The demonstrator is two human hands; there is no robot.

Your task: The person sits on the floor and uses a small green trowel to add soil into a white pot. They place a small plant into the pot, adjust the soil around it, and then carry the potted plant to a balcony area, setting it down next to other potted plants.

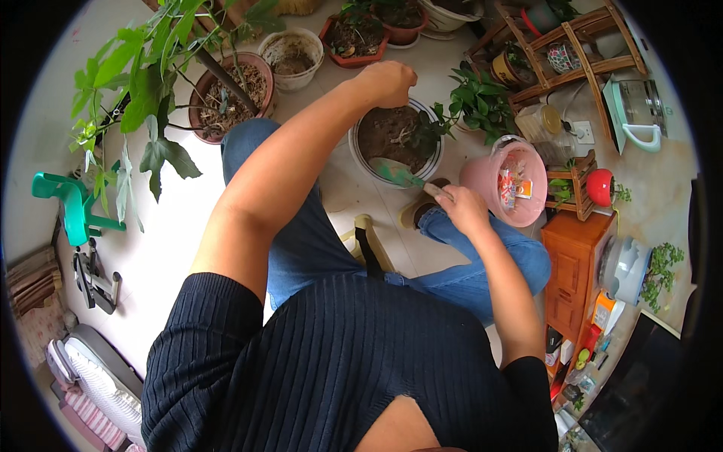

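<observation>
A round white pot (357, 153) with dark stripes at its rim stands on the floor between my feet, holding brown soil (390, 135) and a dark-leaved plant (426, 135) at its right side. My right hand (464, 209) grips the handle of a garden trowel (395, 173) with worn green paint, its blade over the pot's near edge and soil. Above the pot's far left rim is my left hand (391, 83), its fingers curled downward; whether it holds something small is hidden.
A pink bucket (471, 175) with wrappers inside stands right of the pot. Beyond are an empty-looking dirty white pot (291, 56), a red hexagonal planter (353, 59) and a leafy potted plant (480, 99). A large plant's terracotta pot (270, 76) stands left, a wooden cabinet (570, 271) right.
</observation>
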